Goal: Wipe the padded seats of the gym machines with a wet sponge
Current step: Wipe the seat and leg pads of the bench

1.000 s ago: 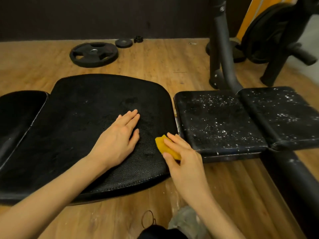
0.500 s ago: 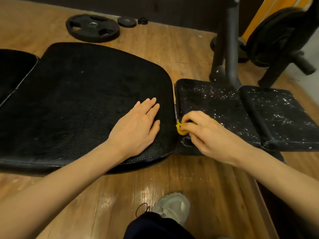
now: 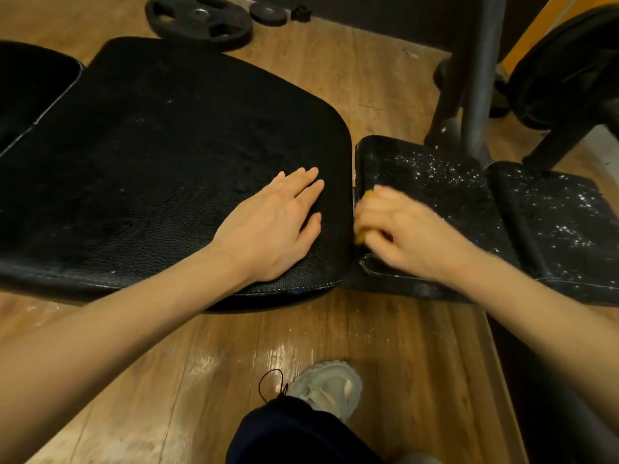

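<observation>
Yellow sponge [image 3: 363, 214] gripped in right hand [image 3: 407, 236], fingers curled over it, pressed at left edge of small speckled seat [image 3: 445, 192]. Left hand [image 3: 279, 226] flat, fingers straight, resting on big black seat [image 3: 160, 162]. Since half a second ago: right hand blurred, slid slightly up along the gap; left hand unmoved.

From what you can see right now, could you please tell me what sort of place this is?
Most likely a gym: a weight plate lies on the wooden floor, beside black padded seats on machine frames.
</observation>
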Motion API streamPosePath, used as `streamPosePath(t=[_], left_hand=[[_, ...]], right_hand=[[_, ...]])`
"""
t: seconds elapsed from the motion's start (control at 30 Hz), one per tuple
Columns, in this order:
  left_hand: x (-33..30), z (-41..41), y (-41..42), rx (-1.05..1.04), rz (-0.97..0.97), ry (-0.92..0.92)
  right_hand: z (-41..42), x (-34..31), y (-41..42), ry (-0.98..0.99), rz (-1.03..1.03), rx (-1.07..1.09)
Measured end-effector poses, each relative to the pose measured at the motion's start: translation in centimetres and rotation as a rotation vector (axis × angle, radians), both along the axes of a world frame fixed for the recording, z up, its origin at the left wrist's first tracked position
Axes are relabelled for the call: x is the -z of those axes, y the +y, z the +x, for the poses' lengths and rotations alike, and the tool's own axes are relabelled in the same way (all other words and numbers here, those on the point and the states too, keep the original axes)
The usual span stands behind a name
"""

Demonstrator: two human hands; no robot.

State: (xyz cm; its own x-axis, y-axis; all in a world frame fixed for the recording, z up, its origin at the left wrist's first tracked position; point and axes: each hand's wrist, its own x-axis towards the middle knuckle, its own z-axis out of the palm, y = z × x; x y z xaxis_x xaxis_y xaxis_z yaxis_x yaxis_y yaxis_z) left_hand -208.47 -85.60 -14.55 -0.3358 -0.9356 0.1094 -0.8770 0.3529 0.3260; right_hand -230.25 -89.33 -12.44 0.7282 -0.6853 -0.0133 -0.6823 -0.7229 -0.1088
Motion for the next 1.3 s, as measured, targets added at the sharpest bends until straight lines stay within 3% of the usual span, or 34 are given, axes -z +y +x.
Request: streamPosePath(t=[0.1, 0.3, 0.5, 0.87, 1.17, 1.3], left_hand=[[-0.1, 0.1, 0.0, 0.009, -0.002, 0.012], [0.1, 0.2, -0.1, 0.005, -0.026, 0.01], [-0.1, 0.2, 0.0, 0.007, -0.014, 0.011], [-0.2, -0.1, 0.3, 0.001, 0.023, -0.084], [-0.7, -0.7, -0.2, -0.012, -0.016, -0.102], [-1.1, -2.1, -4.1, -0.035, -0.043, -0.051]], right_hand=[[0.9, 0.0, -0.9, -0.07, -0.001, 0.075], [-0.5, -0.2, 1.0, -0.006, 0.022, -0.06], [0.4, 0.4, -2.4, -0.007, 0.027, 0.125], [-0.6, 1.2, -2.6, -0.057, -0.018, 0.04], [0.2, 1.0, -1.2, -0.14, -0.045, 0.204], [2.6, 1.4, -6.9, -0.064, -0.036, 0.374]])
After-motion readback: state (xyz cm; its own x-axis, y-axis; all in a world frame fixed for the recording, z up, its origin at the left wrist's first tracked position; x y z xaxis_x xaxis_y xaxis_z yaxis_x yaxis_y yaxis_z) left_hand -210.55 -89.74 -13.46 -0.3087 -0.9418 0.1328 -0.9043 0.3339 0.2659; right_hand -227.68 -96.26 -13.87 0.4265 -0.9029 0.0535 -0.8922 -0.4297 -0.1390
